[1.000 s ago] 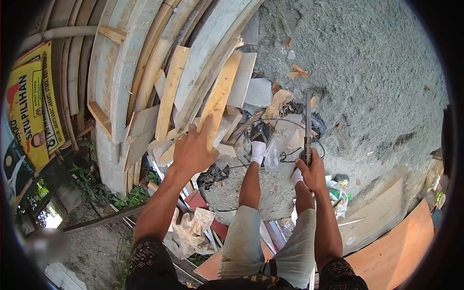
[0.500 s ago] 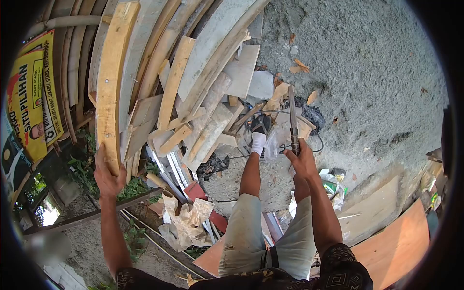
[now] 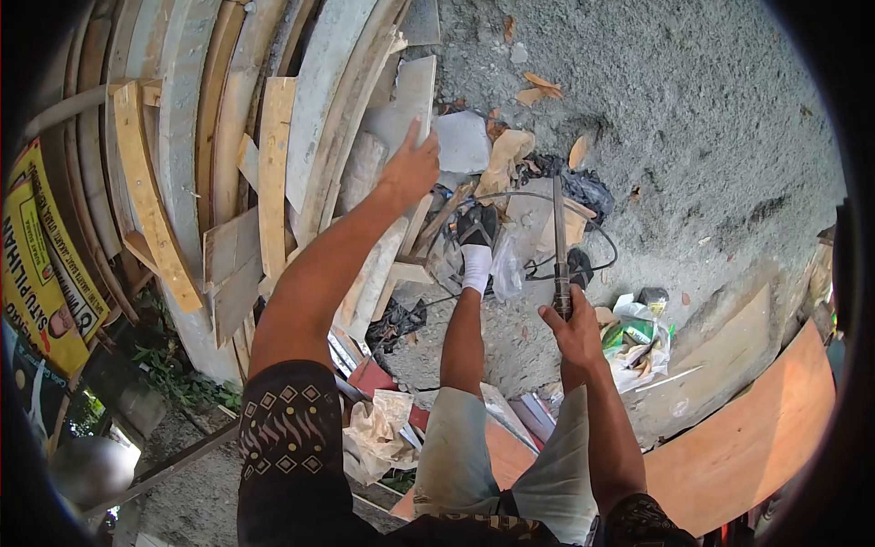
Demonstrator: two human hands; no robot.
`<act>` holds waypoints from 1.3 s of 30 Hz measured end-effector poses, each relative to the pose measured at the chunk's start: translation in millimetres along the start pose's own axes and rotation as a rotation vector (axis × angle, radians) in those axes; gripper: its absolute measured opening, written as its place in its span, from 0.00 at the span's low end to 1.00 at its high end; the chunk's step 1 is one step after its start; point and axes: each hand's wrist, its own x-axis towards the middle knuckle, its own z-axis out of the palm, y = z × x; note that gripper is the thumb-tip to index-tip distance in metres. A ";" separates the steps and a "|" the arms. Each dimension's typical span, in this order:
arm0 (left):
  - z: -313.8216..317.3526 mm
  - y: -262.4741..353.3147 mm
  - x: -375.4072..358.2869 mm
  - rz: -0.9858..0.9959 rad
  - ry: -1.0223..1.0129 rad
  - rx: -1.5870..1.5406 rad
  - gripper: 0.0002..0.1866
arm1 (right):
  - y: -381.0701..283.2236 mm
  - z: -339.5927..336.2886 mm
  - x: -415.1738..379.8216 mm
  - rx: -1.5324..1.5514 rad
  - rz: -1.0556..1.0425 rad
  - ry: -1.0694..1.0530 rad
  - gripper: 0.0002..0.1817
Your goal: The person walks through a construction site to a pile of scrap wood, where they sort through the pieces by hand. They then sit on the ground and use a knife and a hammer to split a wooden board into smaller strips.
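My right hand [image 3: 578,335] grips the bar [image 3: 560,228], which points away from me. My left hand [image 3: 410,173] (its hold I can't tell) is nearer the board [image 3: 416,87], also running lengthwise away.

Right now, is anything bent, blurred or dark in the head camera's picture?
Head view: dark rounded borders frame it; boards at upper left curve, probably lens distortion; a round patch at lower left is blurred; the bar in the right hand looks fairly sharp.
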 end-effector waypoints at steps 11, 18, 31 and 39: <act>-16.3 -24.4 -55.1 -0.162 0.153 -0.098 0.33 | 45.4 -3.3 -14.6 0.109 0.348 -0.021 0.26; -17.7 -50.8 -28.8 -0.517 0.384 -0.356 0.45 | 39.8 -23.5 2.8 0.210 0.296 -0.011 0.23; 9.1 -74.6 28.7 -0.498 0.379 -0.266 0.38 | 41.6 -8.9 19.9 0.179 0.005 -0.036 0.19; 40.8 31.9 12.8 -0.268 0.283 -0.296 0.29 | 60.2 4.9 1.8 0.328 0.147 -0.116 0.20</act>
